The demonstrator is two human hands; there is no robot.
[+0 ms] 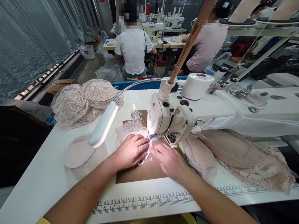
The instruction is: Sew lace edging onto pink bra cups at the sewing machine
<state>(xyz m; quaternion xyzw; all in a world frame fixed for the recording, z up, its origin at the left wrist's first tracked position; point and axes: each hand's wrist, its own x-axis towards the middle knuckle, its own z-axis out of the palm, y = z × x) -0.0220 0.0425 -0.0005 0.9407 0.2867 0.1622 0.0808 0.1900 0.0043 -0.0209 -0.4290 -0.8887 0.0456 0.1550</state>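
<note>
A piece of pale lace fabric (133,126) lies under the head of a white sewing machine (160,113), lit brightly around the needle area. My left hand (133,149) is over the lace, its fingers bent together and pressing it just left of the presser foot. From the right, my right hand (170,159) holds the lace's edge in front of the foot with closed fingers and thumb; the exact pinch is partly hidden. Beneath both hands is a brown sheet (140,175) on the white table (46,174).
A bundle of lace (81,101) lies back left, near a flexible-neck lamp (104,124). Cup-shaped pieces (80,154) sit left; more beige lace pieces (235,152) lie right. A ruler strip (144,201) runs along the front edge. Two people (133,49) sit at machines beyond.
</note>
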